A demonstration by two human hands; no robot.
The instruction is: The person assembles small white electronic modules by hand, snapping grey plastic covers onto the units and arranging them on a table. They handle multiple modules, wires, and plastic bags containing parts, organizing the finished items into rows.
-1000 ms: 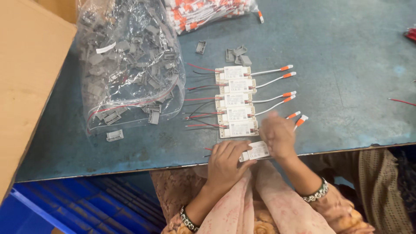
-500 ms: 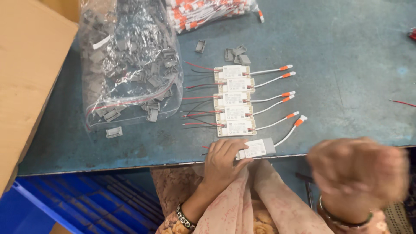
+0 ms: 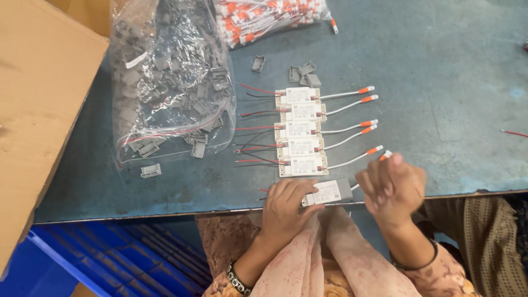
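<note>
The big blue-grey metal table point(image 3: 440, 66) holds a clear plastic bag of grey clips point(image 3: 165, 93) and a row of five small white boxes with wires point(image 3: 300, 132). At the near edge, the left hand point(image 3: 286, 206) pinches one more white box with a grey end point(image 3: 329, 192). The right hand point(image 3: 391, 187) hovers beside it, fingers curled, holding nothing I can see. It looks ready to join the row, so next it needs a neat spot below.

Bag of clips point(image 3: 170, 93) left of driver row point(image 3: 300, 132).

The left hand point(image 3: 286, 206) has a black-and-white beaded bracelet at its wrist. The right hand point(image 3: 391, 187) wears a thin dark bangle. Floral pink sleeves cover both forearms.
</note>
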